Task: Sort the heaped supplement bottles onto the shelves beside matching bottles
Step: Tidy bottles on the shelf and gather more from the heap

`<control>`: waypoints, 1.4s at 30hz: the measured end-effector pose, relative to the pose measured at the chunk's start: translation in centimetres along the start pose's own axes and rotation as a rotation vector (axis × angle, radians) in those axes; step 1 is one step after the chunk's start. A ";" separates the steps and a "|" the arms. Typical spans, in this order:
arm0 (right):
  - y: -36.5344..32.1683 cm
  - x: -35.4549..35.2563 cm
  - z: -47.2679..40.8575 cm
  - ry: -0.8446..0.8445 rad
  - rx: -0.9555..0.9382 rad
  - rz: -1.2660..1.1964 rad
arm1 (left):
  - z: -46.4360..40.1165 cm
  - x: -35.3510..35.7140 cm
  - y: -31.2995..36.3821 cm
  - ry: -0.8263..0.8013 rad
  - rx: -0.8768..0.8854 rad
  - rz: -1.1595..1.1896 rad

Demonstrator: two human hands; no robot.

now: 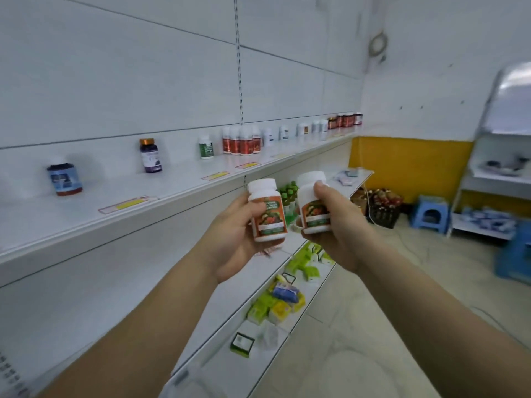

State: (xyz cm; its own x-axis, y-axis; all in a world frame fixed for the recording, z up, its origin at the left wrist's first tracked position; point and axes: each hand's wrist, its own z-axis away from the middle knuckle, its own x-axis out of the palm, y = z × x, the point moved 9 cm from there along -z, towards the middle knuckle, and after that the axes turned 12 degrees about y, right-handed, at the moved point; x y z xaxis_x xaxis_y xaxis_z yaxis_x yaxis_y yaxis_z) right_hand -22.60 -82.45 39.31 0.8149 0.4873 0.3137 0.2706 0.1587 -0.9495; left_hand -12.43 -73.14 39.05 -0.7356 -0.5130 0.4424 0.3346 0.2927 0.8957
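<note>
Holding two matching white-capped bottles with orange labels, one per hand: my left hand (235,239) curls round the left bottle (267,211), my right hand (330,222) grips the right bottle (313,203). Both stand nearly upright, caps up, labels facing me, in front of the white upper shelf (86,222), where four red-labelled bottles (241,142) cluster. Pale floor (373,326), yellow wall band (408,165).

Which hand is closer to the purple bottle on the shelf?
Left. The left hand is below and right of the purple bottle; the right hand is farther right.
</note>
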 end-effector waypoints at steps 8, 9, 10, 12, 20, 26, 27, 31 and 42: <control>-3.1 -2.3 -15.9 0.049 -0.197 0.166 | -15.5 3.4 -0.9 0.003 0.103 -0.161; -3.5 -2.8 -18.2 0.058 -0.204 0.179 | -18.0 3.8 -1.2 0.005 0.098 -0.164; -4.0 -3.4 -20.5 0.069 -0.212 0.192 | -20.3 4.4 -1.5 0.000 0.092 -0.170; -5.0 -4.9 -24.8 0.103 -0.232 0.231 | -24.5 6.0 -2.4 -0.014 0.082 -0.209; -9.1 -13.0 -39.6 0.158 -0.303 0.345 | -38.9 14.7 -7.1 -0.072 0.075 -0.361; -12.1 -21.0 -51.1 0.118 -0.337 0.363 | -50.0 24.0 -11.4 -0.054 0.107 -0.306; -12.6 -22.2 -53.1 0.109 -0.343 0.389 | -51.9 25.6 -12.1 -0.047 0.110 -0.300; -15.2 -26.1 -61.0 0.073 -0.357 0.460 | -59.4 30.9 -13.8 -0.010 0.111 -0.337; -16.9 -25.1 -83.9 -0.078 -0.397 0.544 | -80.5 31.7 -12.8 0.162 0.213 -0.778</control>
State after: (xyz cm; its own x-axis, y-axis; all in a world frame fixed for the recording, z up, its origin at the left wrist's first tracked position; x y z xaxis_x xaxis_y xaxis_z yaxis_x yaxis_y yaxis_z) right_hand -4.64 -169.36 47.70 0.8529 0.4717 -0.2240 0.0124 -0.4471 -0.8944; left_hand 7.36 -158.11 45.11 -0.6112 -0.7378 -0.2865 -0.3673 -0.0563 0.9284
